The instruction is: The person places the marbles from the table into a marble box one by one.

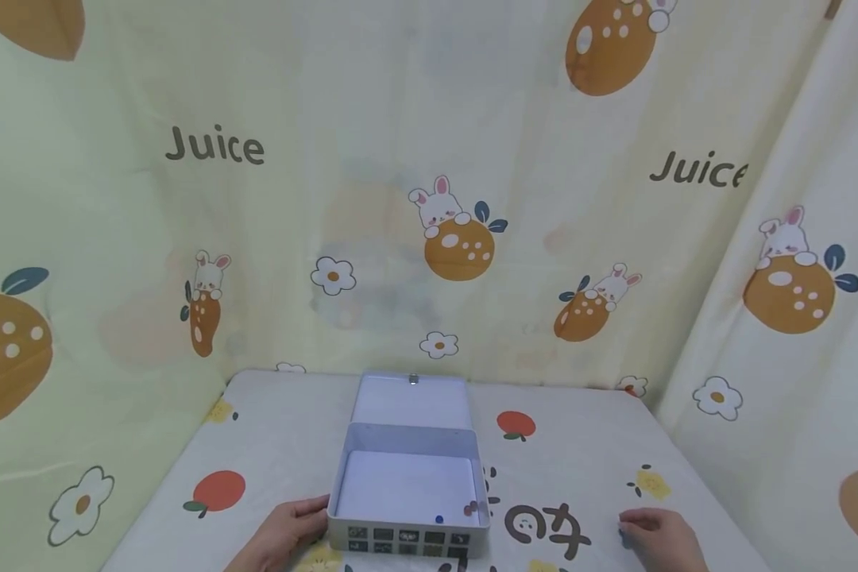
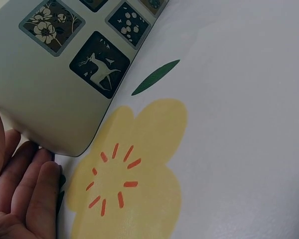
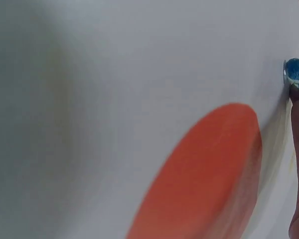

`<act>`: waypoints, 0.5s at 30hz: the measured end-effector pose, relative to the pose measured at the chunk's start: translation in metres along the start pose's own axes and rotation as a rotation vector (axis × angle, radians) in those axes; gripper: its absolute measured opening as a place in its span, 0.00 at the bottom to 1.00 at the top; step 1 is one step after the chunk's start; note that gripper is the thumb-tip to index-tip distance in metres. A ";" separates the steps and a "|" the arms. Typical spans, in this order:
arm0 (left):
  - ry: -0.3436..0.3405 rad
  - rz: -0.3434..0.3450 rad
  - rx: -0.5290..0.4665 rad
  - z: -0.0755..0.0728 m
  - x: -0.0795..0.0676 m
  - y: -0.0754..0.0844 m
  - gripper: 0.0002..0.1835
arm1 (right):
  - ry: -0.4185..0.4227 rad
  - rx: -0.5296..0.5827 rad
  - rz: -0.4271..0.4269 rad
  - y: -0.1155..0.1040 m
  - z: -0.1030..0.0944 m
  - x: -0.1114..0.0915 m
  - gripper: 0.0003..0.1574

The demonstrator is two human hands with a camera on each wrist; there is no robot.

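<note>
A light metal box [image 1: 409,524] with small dark picture tiles on its front stands in front of me, its hinged lid [image 1: 411,401] laid back. Inside, near the front wall, lie a small blue ball [image 1: 439,519] and a few brownish ones [image 1: 470,508]. My left hand [image 1: 295,528] touches the box's left side; in the left wrist view its fingers [image 2: 42,199] lie by the box's corner. Off to the right, my right hand [image 1: 663,539] is low over the table, pinching a clear-and-blue glass marble [image 3: 296,71] at the fingertips; most of this hand is outside the right wrist view.
A pale printed cloth [image 1: 572,445] with fruit, flowers and dark lettering covers the table. Behind and at both sides hang curtains [image 1: 372,159] with rabbit, fruit and "Juice" prints. The cloth shows a fold near the marble in the right wrist view.
</note>
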State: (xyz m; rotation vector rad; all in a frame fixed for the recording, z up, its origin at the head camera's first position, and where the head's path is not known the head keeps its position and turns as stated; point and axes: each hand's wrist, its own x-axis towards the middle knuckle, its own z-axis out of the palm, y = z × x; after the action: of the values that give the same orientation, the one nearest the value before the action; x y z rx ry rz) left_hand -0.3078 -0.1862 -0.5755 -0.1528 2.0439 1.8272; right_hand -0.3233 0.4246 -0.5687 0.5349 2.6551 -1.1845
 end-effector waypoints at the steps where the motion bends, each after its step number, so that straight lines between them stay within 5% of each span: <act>1: -0.003 -0.001 0.001 0.000 0.000 -0.001 0.39 | -0.001 0.010 -0.004 0.002 -0.001 -0.001 0.19; 15: -0.009 0.023 0.016 0.001 -0.004 0.001 0.38 | -0.002 0.490 0.020 0.002 -0.015 -0.002 0.32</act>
State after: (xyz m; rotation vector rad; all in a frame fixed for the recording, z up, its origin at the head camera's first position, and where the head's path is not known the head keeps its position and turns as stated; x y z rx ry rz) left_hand -0.3043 -0.1862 -0.5729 -0.1171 2.0617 1.8221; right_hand -0.3213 0.4366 -0.5590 0.6258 2.3406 -1.8356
